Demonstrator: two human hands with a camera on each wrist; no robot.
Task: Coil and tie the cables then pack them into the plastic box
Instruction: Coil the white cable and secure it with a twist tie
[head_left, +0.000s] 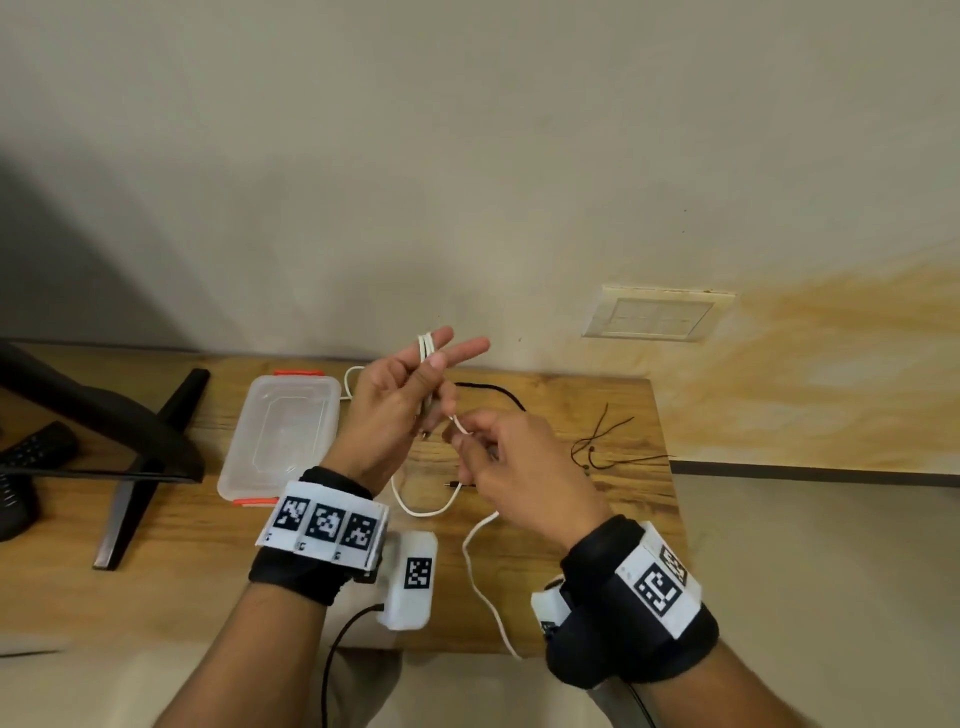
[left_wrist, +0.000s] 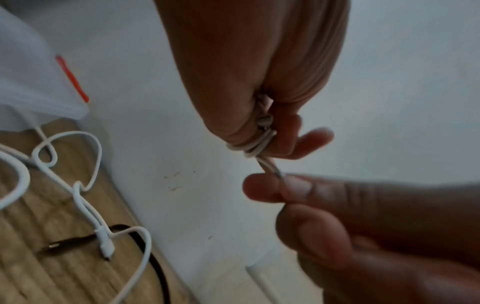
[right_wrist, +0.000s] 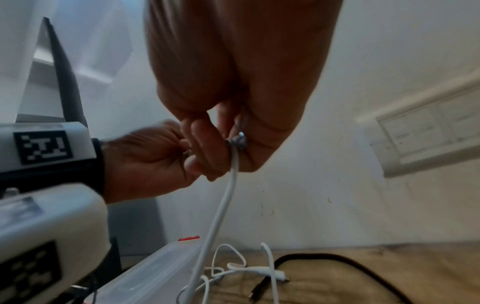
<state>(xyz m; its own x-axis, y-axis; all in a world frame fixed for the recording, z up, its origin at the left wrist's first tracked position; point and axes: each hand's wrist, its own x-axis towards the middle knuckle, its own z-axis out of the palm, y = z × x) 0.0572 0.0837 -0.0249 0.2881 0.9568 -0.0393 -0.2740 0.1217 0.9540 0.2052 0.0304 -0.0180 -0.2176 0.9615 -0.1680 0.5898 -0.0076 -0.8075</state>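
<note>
Around two raised fingers of the left hand (head_left: 395, 400): turns of white cable (head_left: 427, 347), pinned by the thumb. Right hand (head_left: 511, 467) just beside, pinching the running length between thumb and fingertip. Best done by feeding each turn snug beside the last, keeping light tension, clearing slack trailing over the desk (head_left: 597, 545) edge. Plastic box (head_left: 283, 436) lying to the left, apparently lidded, not yet packed. Black cable (head_left: 493, 392) and thin ties (head_left: 608, 441) waiting behind. Beyond: monitor stand (head_left: 140, 467), remote (head_left: 31, 449), wall with switch plate (head_left: 657, 312).
</note>
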